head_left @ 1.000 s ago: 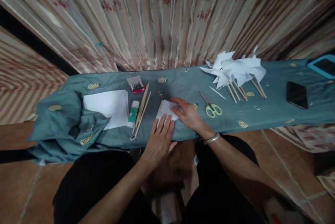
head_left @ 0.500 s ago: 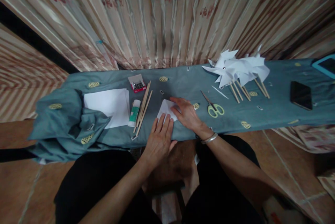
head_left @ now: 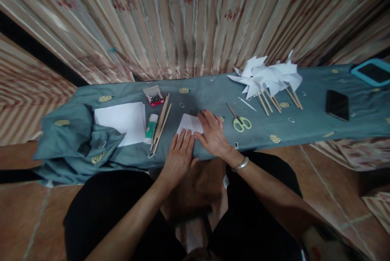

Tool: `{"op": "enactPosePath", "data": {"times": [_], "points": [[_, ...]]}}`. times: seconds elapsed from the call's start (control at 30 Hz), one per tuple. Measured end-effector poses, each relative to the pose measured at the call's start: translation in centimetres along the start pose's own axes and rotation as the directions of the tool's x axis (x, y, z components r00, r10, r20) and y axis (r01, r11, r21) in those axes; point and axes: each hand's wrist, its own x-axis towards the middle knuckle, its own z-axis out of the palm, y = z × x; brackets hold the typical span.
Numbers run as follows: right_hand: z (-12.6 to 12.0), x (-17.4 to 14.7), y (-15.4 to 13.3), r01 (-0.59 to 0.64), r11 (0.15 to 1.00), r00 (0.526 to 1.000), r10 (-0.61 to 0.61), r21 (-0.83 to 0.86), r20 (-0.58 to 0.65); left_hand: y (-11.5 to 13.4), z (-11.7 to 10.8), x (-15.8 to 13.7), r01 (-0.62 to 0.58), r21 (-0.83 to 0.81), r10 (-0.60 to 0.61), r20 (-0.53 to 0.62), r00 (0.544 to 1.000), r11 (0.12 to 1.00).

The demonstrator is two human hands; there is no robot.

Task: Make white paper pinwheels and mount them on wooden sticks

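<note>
white paper (head_left: 189,121) at frame centre, left hand (head_left: 179,156) and right hand (head_left: 212,133) laid over it, fingers extended, grasping nothing; best press evenly, edges lined up, no skewing.

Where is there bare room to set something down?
Bare cloth lies behind the small paper, between red box and pinwheels; also from scissors to phone, in front of the pinwheels. Crowded: the paper, partly under left hand and right hand, and left of it, with loose sticks, glue stick and sheets.
</note>
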Motion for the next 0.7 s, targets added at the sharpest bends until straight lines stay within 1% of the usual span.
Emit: {"op": "enactPosePath", "data": {"times": [0.07,0.13,0.23,0.3,0.4,0.47,0.53,0.7], "points": [[-0.3,0.0,1.1,-0.049,0.998,0.999,0.049,-0.034,-0.002,-0.1,0.0,-0.1,-0.008,0.01,0.008,-0.005,1.0,1.0],[-0.7,0.1,2.6,-0.131,0.989,0.991,0.129,-0.062,-0.034,-0.4,0.0,-0.7,-0.016,0.017,0.016,-0.019,1.0,1.0],[-1.3,0.1,4.7,-0.229,0.971,0.971,0.223,-0.07,-0.086,-0.8,0.0,-2.5,0.005,0.022,-0.004,-0.057,0.998,1.0],[-1.3,0.0,5.4,-0.255,0.964,0.964,0.248,-0.07,-0.094,-1.0,-0.2,-3.9,0.032,0.028,-0.03,-0.08,0.996,0.999],[-1.1,-0.1,5.4,-0.239,0.969,0.965,0.23,-0.064,-0.123,-0.8,-0.5,-5.6,0.083,0.043,-0.079,-0.101,0.992,0.996],[-1.0,-0.2,5.2,-0.208,0.977,0.968,0.2,-0.043,-0.155,-0.5,-0.5,-6.1,0.112,0.047,-0.106,-0.115,0.988,0.993],[-1.0,-0.3,5.0,-0.172,0.985,0.972,0.17,-0.001,-0.162,-0.3,-0.4,-6.3,0.128,0.039,-0.122,-0.137,0.983,0.991],[-1.4,-0.3,4.7,-0.119,0.988,0.991,0.124,0.101,-0.052,0.1,0.3,-6.4,0.146,0.009,-0.141,-0.201,0.969,0.989]]}}
